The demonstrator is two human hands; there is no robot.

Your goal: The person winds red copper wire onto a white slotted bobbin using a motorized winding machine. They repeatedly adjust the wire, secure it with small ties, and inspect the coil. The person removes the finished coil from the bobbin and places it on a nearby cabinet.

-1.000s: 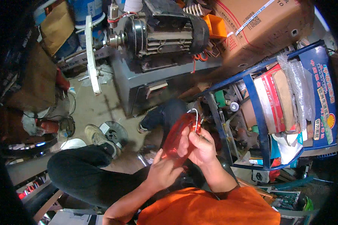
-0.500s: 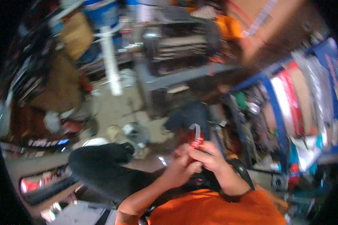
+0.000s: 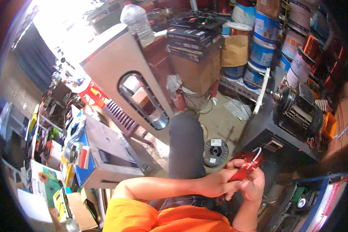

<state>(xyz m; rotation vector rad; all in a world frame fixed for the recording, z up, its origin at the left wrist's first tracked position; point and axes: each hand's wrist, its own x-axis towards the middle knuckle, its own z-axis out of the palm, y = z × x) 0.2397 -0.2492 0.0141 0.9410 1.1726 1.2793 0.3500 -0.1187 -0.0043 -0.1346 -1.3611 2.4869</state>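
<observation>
In front of my body, to the right of centre, both hands are together on one small red bundle (image 3: 241, 173). A white curved strip (image 3: 258, 154) rises from its top, with thin red loops around it; its exact kind is unclear. My left hand (image 3: 219, 182) is closed around the lower left side of the bundle. My right hand (image 3: 253, 187) pinches it from the right, fingers bent and touching the left hand. Part of the bundle is hidden by the fingers.
A wire spool (image 3: 215, 153) lies on the floor beyond my hands. A winding machine (image 3: 297, 106) sits on a dark cabinet (image 3: 284, 135) to the right. At left stand a tall panel with an oval window (image 3: 104, 69) and a grey-blue box (image 3: 104, 150). Paint buckets (image 3: 262, 54) are stacked behind.
My view has swung to the left, bringing the panel and bright doorway in. Both hands still hold the red bundle, and the picture is sharper now.
</observation>
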